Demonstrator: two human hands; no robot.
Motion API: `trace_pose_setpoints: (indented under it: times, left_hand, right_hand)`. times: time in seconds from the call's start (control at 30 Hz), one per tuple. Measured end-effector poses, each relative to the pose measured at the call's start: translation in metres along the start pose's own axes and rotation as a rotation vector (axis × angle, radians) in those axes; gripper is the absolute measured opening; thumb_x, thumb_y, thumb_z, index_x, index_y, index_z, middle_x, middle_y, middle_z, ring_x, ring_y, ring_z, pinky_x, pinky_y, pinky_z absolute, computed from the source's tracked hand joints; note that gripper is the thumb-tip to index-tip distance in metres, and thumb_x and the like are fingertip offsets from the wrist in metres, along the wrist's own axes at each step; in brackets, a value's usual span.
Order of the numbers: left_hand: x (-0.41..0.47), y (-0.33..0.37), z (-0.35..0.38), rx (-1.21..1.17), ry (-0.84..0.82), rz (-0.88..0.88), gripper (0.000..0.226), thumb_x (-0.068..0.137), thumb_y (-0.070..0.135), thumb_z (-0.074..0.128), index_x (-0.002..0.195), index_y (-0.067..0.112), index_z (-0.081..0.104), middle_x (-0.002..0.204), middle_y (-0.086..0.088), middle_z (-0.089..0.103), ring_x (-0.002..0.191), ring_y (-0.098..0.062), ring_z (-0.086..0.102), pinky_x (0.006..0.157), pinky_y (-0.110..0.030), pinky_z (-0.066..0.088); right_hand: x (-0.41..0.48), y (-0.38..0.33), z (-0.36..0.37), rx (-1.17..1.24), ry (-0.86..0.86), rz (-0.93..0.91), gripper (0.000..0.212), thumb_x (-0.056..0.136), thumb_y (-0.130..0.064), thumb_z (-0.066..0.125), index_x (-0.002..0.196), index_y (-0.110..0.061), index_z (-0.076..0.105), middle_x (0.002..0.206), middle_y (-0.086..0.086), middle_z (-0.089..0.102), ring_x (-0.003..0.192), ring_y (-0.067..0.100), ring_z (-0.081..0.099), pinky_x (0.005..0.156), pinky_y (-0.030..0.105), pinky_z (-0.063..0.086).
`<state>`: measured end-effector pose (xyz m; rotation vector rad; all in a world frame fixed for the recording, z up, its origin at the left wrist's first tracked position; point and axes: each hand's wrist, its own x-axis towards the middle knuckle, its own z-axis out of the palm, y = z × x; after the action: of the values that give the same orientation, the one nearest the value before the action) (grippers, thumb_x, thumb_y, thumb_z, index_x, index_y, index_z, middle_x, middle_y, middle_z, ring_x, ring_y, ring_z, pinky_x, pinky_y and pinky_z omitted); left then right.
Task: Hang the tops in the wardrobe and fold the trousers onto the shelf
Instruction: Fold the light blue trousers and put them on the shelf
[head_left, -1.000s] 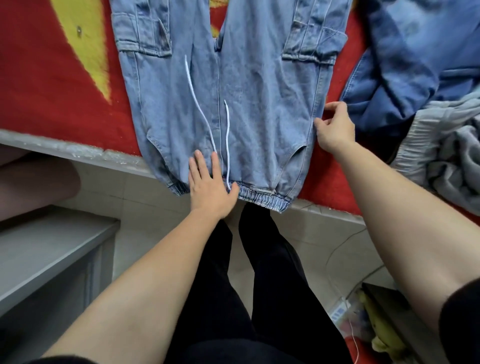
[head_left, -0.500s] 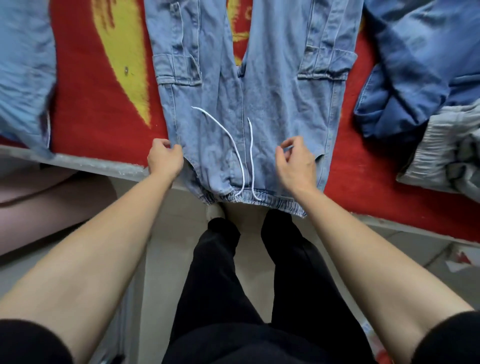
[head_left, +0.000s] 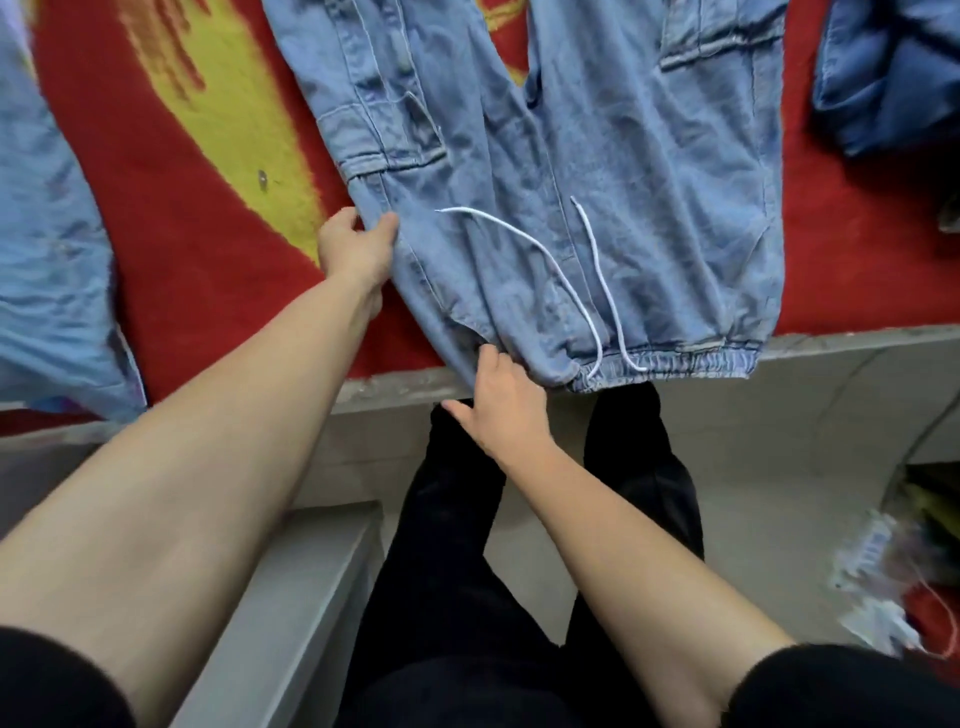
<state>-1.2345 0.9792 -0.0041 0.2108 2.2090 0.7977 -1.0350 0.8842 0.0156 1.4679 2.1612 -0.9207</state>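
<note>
Head-camera view: the denim trousers (head_left: 649, 218), spread on the red blanket (head_left: 171, 270), are pinched at the side seam by the left hand (head_left: 357, 250) and seemingly gripped at the waistband corner by the right hand (head_left: 503, 406), presumably to be folded lengthwise

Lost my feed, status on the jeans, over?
Left grip pinching jeans side edge. Right grip holding waistband corner. Jeans spread on red blanket, unfolded. Drawstring loose on top.
</note>
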Motion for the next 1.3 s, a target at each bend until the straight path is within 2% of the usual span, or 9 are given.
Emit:
trace_pose_setpoints:
  times: [0.13, 0.27, 0.47, 0.6, 0.8, 0.97, 1.13, 1.23, 1.3]
  left_hand:
    - [0.02, -0.001, -0.026, -0.017, -0.122, -0.117, 0.017, 0.082, 0.011, 0.071, 0.077, 0.02, 0.058, 0.071, 0.0, 0.061, 0.052, -0.009, 0.052, 0.041, -0.016, 0.035]
    - [0.035, 0.033, -0.026, -0.089, -0.159, -0.241, 0.024, 0.081, 0.009, 0.068, 0.096, 0.021, 0.054, 0.079, 0.0, 0.063, 0.055, -0.009, 0.058, 0.035, -0.017, 0.042]
    - [-0.004, 0.106, 0.037, -0.079, 0.143, 0.084, 0.021, 0.067, 0.018, 0.068, 0.083, 0.021, 0.055, 0.074, 0.01, 0.058, 0.073, -0.014, 0.061, 0.064, -0.017, 0.047]
    - [-0.058, 0.161, 0.114, 0.035, 0.027, 0.45, 0.02, 0.071, 0.015, 0.061, 0.072, 0.025, 0.043, 0.064, 0.013, 0.051, 0.066, -0.012, 0.052, 0.061, -0.015, 0.04]
    - [-0.139, 0.205, 0.236, 0.201, -0.199, 0.696, 0.018, 0.073, 0.012, 0.058, 0.09, 0.016, 0.057, 0.077, 0.003, 0.065, 0.08, -0.021, 0.061, 0.074, -0.024, 0.046]
    - [-0.142, 0.187, 0.308, 0.477, -0.36, 0.63, 0.034, 0.085, 0.019, 0.056, 0.118, 0.012, 0.056, 0.104, -0.006, 0.07, 0.103, -0.024, 0.063, 0.09, -0.029, 0.045]
    - [-0.133, 0.17, 0.322, 0.256, -0.636, 0.347, 0.046, 0.087, -0.01, 0.045, 0.131, -0.001, 0.052, 0.113, -0.005, 0.062, 0.106, -0.009, 0.058, 0.083, -0.008, 0.044]
    - [-0.126, 0.184, 0.314, 0.313, -0.59, 0.322, 0.035, 0.081, 0.011, 0.056, 0.115, 0.007, 0.063, 0.103, -0.007, 0.068, 0.093, -0.018, 0.064, 0.084, -0.023, 0.051]
    - [-0.123, 0.185, 0.298, 0.54, -0.347, 0.536, 0.03, 0.084, 0.024, 0.052, 0.109, 0.015, 0.067, 0.107, -0.008, 0.07, 0.101, -0.025, 0.065, 0.088, -0.031, 0.049]
  right_hand:
    - [0.007, -0.016, 0.008, 0.03, -0.077, 0.026, 0.02, 0.09, -0.01, 0.053, 0.109, -0.008, 0.051, 0.102, 0.013, 0.067, 0.093, 0.035, 0.067, 0.071, 0.041, 0.051]
    - [-0.012, -0.001, -0.021, 0.246, -0.116, 0.011, 0.014, 0.077, -0.03, 0.062, 0.083, -0.02, 0.054, 0.084, 0.013, 0.069, 0.085, 0.038, 0.063, 0.067, 0.036, 0.044]
    - [-0.023, 0.047, -0.077, 0.53, 0.027, 0.12, 0.028, 0.072, -0.042, 0.052, 0.062, -0.018, 0.041, 0.062, 0.005, 0.05, 0.068, 0.031, 0.052, 0.062, 0.036, 0.04]
    - [-0.034, 0.101, -0.095, 0.627, 0.16, 0.298, 0.031, 0.077, -0.037, 0.042, 0.071, -0.007, 0.04, 0.065, 0.015, 0.051, 0.069, 0.037, 0.05, 0.063, 0.045, 0.041]
    - [-0.043, 0.221, -0.125, 0.65, 0.238, 0.57, 0.025, 0.086, -0.033, 0.037, 0.068, -0.015, 0.034, 0.081, 0.026, 0.057, 0.081, 0.042, 0.055, 0.066, 0.041, 0.033]
    - [-0.016, 0.283, -0.117, 0.552, -0.015, 0.56, 0.024, 0.098, -0.02, 0.042, 0.116, -0.005, 0.047, 0.119, 0.032, 0.058, 0.109, 0.047, 0.054, 0.081, 0.043, 0.039]
    - [0.013, 0.29, -0.113, 0.516, -0.109, 0.503, 0.021, 0.097, -0.018, 0.041, 0.112, -0.003, 0.037, 0.119, 0.032, 0.058, 0.107, 0.045, 0.055, 0.077, 0.043, 0.037]
    - [0.011, 0.289, -0.119, 0.436, -0.126, 0.528, 0.024, 0.097, -0.024, 0.041, 0.113, -0.006, 0.038, 0.121, 0.025, 0.059, 0.108, 0.041, 0.057, 0.077, 0.042, 0.036]
    - [0.004, 0.287, -0.121, 0.421, -0.079, 0.542, 0.025, 0.097, -0.028, 0.042, 0.115, -0.01, 0.039, 0.122, 0.019, 0.06, 0.109, 0.038, 0.058, 0.081, 0.043, 0.04]
